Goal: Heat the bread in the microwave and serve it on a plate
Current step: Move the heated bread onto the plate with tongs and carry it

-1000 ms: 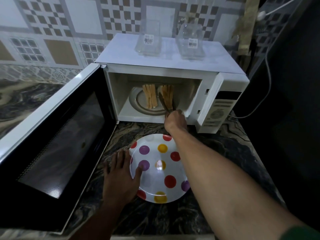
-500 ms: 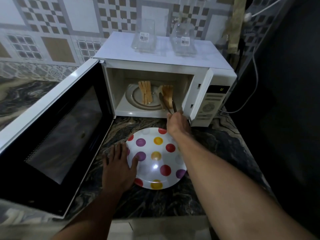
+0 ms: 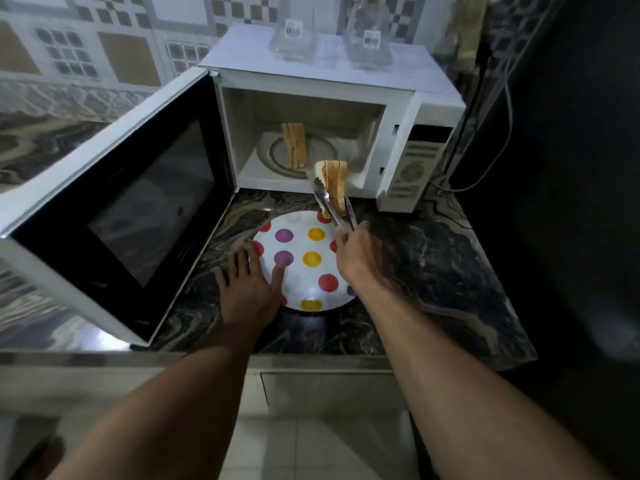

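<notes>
Metal tongs [image 3: 334, 206] are gripped in the right hand [image 3: 356, 252], with the fingers curled round the handles. The tong arms are pressed together on a stack of bread slices [image 3: 335, 181]. The stack is held edge-up in the air, just outside the microwave [image 3: 346, 81] opening and over the 1 o'clock rim of the polka-dot plate [image 3: 301, 282].

A second bread stack [image 3: 294, 145] stands on edge on the glass turntable [image 3: 322, 150] inside the cavity, at 11 o'clock from the held stack.

The left hand [image 3: 247, 285] is laid flat at the plate's 8 o'clock with its fingers spread. The thumb is rested on the plate surface; nothing is held.

The plate is set on the dark marble counter [image 3: 433, 265], with the microwave at its 12 o'clock. The microwave door [image 3: 114, 202] is swung fully open toward 9 o'clock. Two clear containers [image 3: 294, 39] with barcode labels are seen on the microwave top.
</notes>
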A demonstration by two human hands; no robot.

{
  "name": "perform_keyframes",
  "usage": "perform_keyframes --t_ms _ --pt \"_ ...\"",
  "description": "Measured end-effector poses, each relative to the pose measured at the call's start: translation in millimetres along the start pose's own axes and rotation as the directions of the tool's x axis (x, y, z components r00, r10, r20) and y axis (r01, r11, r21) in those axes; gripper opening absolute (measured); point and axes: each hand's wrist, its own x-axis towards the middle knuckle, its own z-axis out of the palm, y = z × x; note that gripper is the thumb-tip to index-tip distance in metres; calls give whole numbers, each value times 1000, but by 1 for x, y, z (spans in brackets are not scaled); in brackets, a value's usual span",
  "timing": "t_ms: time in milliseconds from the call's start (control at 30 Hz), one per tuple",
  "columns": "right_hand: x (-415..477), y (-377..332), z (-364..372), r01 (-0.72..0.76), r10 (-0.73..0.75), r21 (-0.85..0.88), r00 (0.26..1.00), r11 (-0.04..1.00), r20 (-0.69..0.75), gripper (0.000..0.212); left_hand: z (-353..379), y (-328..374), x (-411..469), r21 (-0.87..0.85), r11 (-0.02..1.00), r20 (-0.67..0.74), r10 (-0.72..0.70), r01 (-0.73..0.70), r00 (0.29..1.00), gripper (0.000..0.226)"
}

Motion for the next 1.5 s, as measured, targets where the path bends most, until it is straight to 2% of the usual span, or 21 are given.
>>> perform_keyframes --t_ms 367,667,967,1400,1500 --pt "-56 43 18 -2 9 -70 995 998 101 36 3 10 1 -14 997 71 -80 81 994 88" --pt "-66 58 34 58 -48 -120 995 991 86 38 3 10 1 6 996 89 -84 84 992 89" --pt "-68 61 35 52 -39 -119 994 992 105 64 2 9 0 -8 997 99 -77 78 992 100" --pt "-69 55 -4 71 -70 -37 997 997 30 51 -4 12 -3 -28 996 111 -80 83 991 97" --pt "-58 42 -11 79 -78 -39 997 996 5 52 -7 10 -2 -15 998 39 -62 63 997 92"
